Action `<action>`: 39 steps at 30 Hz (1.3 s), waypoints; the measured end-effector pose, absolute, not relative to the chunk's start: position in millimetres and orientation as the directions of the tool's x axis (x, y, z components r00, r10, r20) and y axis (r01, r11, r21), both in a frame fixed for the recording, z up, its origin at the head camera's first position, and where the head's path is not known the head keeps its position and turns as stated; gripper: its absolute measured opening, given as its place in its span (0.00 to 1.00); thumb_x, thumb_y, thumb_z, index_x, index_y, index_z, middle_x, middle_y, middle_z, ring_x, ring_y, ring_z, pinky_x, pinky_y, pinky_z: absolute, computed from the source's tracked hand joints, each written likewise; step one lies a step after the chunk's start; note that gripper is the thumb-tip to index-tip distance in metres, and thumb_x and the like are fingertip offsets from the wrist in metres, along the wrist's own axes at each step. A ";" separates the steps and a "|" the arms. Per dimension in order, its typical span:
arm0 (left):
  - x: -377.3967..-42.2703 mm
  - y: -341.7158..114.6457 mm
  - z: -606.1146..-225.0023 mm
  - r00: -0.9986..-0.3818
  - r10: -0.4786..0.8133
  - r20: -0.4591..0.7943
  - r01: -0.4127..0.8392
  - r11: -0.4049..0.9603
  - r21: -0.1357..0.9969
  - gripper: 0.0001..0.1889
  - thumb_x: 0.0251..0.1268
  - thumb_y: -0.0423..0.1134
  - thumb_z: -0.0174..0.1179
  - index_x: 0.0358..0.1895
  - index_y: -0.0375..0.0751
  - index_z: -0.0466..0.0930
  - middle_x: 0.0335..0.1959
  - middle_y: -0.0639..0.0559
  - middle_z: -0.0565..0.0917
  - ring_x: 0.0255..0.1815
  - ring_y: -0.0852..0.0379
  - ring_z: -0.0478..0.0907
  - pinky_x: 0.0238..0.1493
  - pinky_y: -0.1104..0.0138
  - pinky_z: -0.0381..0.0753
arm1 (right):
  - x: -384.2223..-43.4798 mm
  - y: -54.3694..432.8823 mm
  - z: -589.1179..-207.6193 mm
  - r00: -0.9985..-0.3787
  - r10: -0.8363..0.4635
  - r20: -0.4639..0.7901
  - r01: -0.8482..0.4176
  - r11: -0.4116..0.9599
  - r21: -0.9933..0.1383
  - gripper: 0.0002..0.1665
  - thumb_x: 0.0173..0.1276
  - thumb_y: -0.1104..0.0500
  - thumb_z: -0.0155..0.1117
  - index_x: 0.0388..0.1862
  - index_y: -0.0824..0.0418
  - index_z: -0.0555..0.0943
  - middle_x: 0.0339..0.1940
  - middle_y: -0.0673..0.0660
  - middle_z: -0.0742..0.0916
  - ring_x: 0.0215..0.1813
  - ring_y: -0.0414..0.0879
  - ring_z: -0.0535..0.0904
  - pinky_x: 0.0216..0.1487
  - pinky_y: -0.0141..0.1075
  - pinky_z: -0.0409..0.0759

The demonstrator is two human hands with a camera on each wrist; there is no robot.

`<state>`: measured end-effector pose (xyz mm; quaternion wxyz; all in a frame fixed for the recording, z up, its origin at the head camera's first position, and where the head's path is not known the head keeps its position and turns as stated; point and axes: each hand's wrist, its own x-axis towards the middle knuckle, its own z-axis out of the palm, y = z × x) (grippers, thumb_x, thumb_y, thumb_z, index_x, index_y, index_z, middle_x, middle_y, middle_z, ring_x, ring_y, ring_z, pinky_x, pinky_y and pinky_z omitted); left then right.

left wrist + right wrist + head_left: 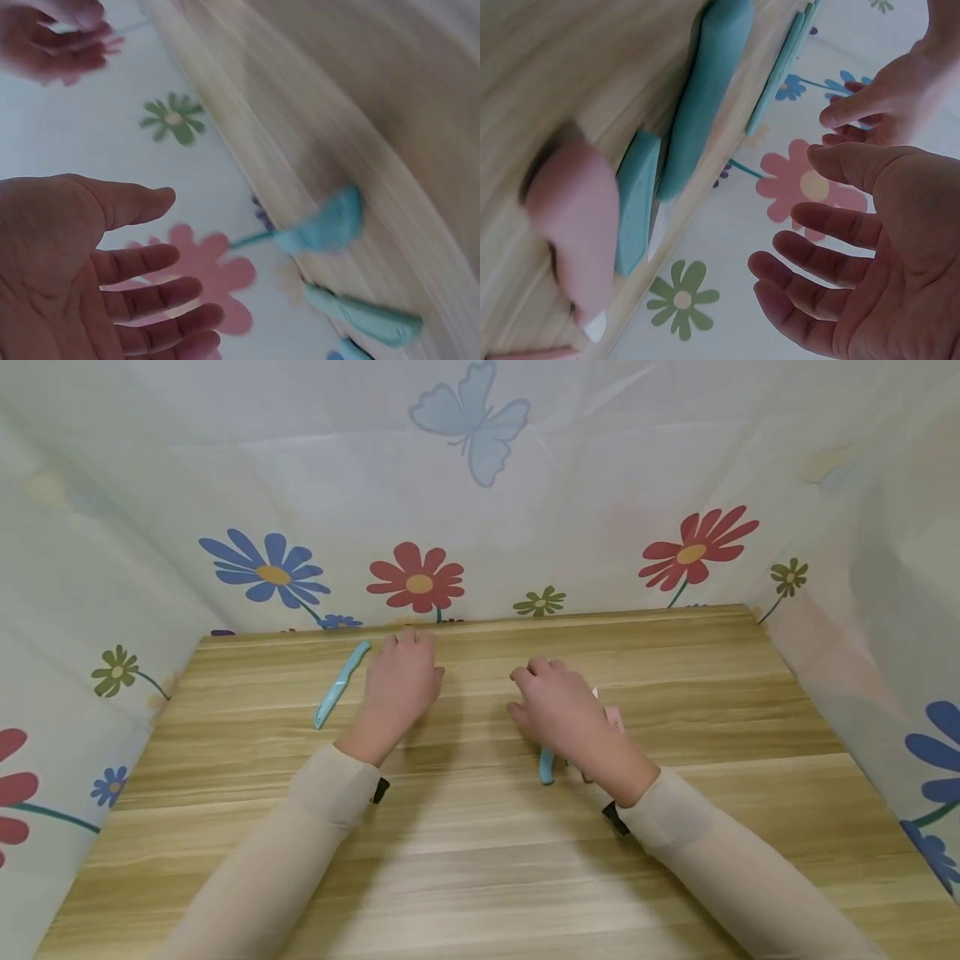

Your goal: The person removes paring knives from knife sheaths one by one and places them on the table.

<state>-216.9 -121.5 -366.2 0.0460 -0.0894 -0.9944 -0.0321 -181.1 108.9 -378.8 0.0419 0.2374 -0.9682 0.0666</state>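
Note:
Both hands hover over the wooden table, fingers loosely bent and nothing in them. My left hand [403, 681] is just right of a light-blue sheathed knife [342, 685] that lies slanted near the back left. Its palm faces the left wrist camera, fingers apart. My right hand [562, 706] is above a small group of things and hides most of them in the head view. In the right wrist view these are a teal handle [705, 97] with a white blade, a teal sheath [637, 202], and a curved pink handle [577, 217] with a white tip.
The wooden table [480, 860] ends at a white cloth backdrop [337, 485] printed with flowers and a butterfly, which also rises at both sides. A pink piece [536, 354] lies at the lower edge of the right wrist view.

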 end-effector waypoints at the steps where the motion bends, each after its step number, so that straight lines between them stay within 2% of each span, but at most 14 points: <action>1: -221.1 -125.3 -367.7 -0.980 0.173 0.095 0.179 0.982 0.054 0.23 0.74 0.45 0.67 0.61 0.30 0.78 0.58 0.34 0.80 0.56 0.34 0.78 0.49 0.43 0.84 | -181.0 106.8 -379.6 -0.883 -0.457 0.108 -0.467 0.878 -0.104 0.26 0.76 0.49 0.68 0.64 0.63 0.83 0.56 0.62 0.85 0.53 0.60 0.83 0.46 0.49 0.87; 7: -242.7 -138.9 -372.6 -0.983 0.178 0.055 0.181 0.982 0.060 0.23 0.76 0.43 0.63 0.62 0.27 0.78 0.62 0.33 0.79 0.59 0.32 0.77 0.51 0.40 0.83 | -179.7 92.7 -379.7 -0.887 -0.459 0.049 -0.462 0.882 -0.095 0.27 0.78 0.47 0.66 0.67 0.61 0.81 0.59 0.61 0.84 0.56 0.58 0.81 0.51 0.50 0.85; 14: -268.4 -143.4 -379.2 -0.986 0.161 -0.037 0.158 0.985 0.074 0.19 0.78 0.41 0.59 0.58 0.27 0.79 0.56 0.32 0.80 0.55 0.32 0.78 0.54 0.40 0.82 | -178.8 79.0 -381.3 -0.878 -0.477 0.031 -0.478 0.875 -0.084 0.26 0.78 0.45 0.65 0.65 0.60 0.82 0.54 0.58 0.83 0.55 0.55 0.81 0.51 0.50 0.84; 20: -287.3 -142.7 -389.9 -0.988 0.134 -0.079 0.129 0.989 0.067 0.18 0.79 0.42 0.56 0.55 0.27 0.80 0.54 0.32 0.80 0.55 0.32 0.78 0.55 0.38 0.81 | -175.6 75.1 -384.5 -0.871 -0.490 0.034 -0.491 0.869 -0.067 0.26 0.78 0.44 0.67 0.64 0.60 0.83 0.53 0.57 0.83 0.53 0.55 0.81 0.50 0.50 0.84; 25: -298.3 -138.8 -392.2 -0.986 0.136 -0.097 0.134 0.991 0.027 0.13 0.77 0.36 0.52 0.43 0.30 0.84 0.45 0.35 0.83 0.44 0.38 0.82 0.45 0.44 0.86 | -174.2 74.8 -386.0 -0.872 -0.488 0.042 -0.490 0.870 -0.059 0.26 0.78 0.43 0.67 0.63 0.59 0.83 0.51 0.56 0.83 0.52 0.54 0.81 0.49 0.49 0.84; 28: -303.1 -138.3 -392.9 -0.984 0.128 -0.122 0.127 0.992 0.016 0.10 0.73 0.33 0.53 0.37 0.33 0.84 0.41 0.37 0.84 0.38 0.42 0.81 0.39 0.48 0.87 | -174.9 72.5 -386.7 -0.871 -0.490 0.042 -0.492 0.868 -0.066 0.26 0.77 0.43 0.67 0.63 0.59 0.83 0.51 0.56 0.83 0.52 0.54 0.81 0.48 0.48 0.84; 33: -307.8 -136.2 -394.0 -0.980 0.106 -0.166 0.101 0.994 0.037 0.05 0.67 0.30 0.59 0.38 0.33 0.84 0.41 0.39 0.84 0.38 0.45 0.78 0.39 0.51 0.86 | -177.0 67.8 -386.7 -0.862 -0.506 0.037 -0.507 0.859 -0.073 0.25 0.78 0.44 0.67 0.63 0.58 0.83 0.52 0.56 0.83 0.53 0.54 0.80 0.48 0.49 0.84; 39: -311.2 -131.8 -396.1 -0.979 0.050 -0.200 0.037 0.997 0.068 0.07 0.70 0.32 0.58 0.43 0.33 0.83 0.44 0.39 0.83 0.41 0.44 0.79 0.44 0.50 0.86 | -177.7 64.1 -385.0 -0.860 -0.509 0.036 -0.510 0.857 -0.072 0.25 0.77 0.43 0.67 0.63 0.58 0.84 0.52 0.56 0.83 0.52 0.54 0.81 0.48 0.48 0.84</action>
